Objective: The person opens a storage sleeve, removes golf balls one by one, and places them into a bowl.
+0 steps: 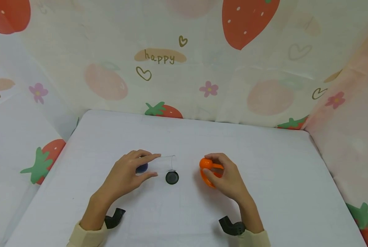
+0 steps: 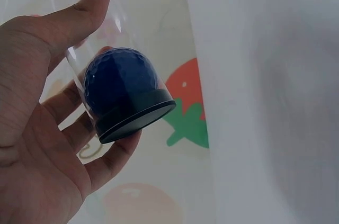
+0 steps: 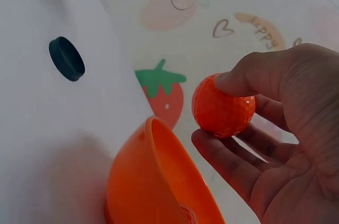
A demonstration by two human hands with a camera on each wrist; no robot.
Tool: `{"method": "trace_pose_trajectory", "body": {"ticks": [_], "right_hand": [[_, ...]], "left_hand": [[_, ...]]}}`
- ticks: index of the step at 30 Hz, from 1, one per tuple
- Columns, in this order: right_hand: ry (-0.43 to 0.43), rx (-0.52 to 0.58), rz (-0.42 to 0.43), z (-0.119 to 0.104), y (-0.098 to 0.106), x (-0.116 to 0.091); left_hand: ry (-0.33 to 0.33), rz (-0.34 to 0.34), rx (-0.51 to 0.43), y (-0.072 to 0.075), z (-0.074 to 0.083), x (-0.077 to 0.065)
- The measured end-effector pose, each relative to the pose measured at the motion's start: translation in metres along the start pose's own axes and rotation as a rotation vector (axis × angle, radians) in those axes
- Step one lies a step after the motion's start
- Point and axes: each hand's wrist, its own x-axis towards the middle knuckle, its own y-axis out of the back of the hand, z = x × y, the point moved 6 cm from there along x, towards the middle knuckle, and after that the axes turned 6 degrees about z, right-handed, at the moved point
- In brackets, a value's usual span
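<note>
My left hand [image 1: 129, 173] grips a clear plastic tube [image 1: 167, 164] lying sideways, its open end facing right. Inside the tube, at the closed end, sits a dark blue golf ball [image 2: 119, 78] against a black end cap [image 2: 139, 121]. Thumb and fingers of my right hand [image 1: 228, 176] pinch an orange golf ball [image 3: 222, 110]. That ball is held over the rim of an orange bowl [image 3: 130, 181]; part of another orange textured ball [image 3: 188, 213] shows inside the bowl. A loose black cap [image 1: 172, 177] lies on the table between the hands, just below the tube's mouth.
A white cloth covers the table [image 1: 184, 216]. Behind it and on both sides stand curtains [image 1: 184, 89] printed with strawberries, hearts and flowers. Black curved camera mounts stick out at the left wrist [image 1: 115, 218] and the right wrist [image 1: 231, 226].
</note>
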Motion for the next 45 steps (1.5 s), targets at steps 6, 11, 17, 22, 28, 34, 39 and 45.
{"method": "trace_pose_trajectory", "body": {"ticks": [6, 11, 17, 22, 28, 34, 39, 45], "right_hand": [[-0.001, -0.041, 0.002, 0.0035, 0.0028, -0.001], [0.018, -0.057, 0.004, 0.0037, 0.0046, -0.0003], [0.038, -0.099, 0.003, 0.0054, 0.0028, 0.0003], [0.061, -0.132, -0.009, 0.0067, 0.0006, 0.0005], [0.059, -0.142, -0.019, 0.0071, -0.0001, 0.0003], [0.064, -0.166, 0.014, 0.0059, 0.0031, 0.001], [0.064, -0.15, 0.041, 0.0051, 0.0066, 0.0015], [0.076, -0.118, 0.057, 0.0026, 0.0087, 0.0009]], "left_hand": [[0.012, -0.013, 0.002, -0.0008, -0.0004, -0.0014], [-0.002, 0.004, 0.001, 0.0008, -0.0003, -0.001], [-0.002, 0.001, -0.001, 0.001, -0.001, -0.0006], [-0.001, 0.008, 0.003, 0.0018, -0.0018, -0.0009], [-0.01, 0.002, 0.003, 0.0015, -0.0011, -0.0002], [-0.002, -0.007, 0.01, 0.0021, -0.0008, 0.0007], [-0.006, -0.003, 0.003, 0.0019, -0.0013, 0.0011], [-0.006, 0.0, -0.001, 0.0014, -0.001, 0.0008]]}}
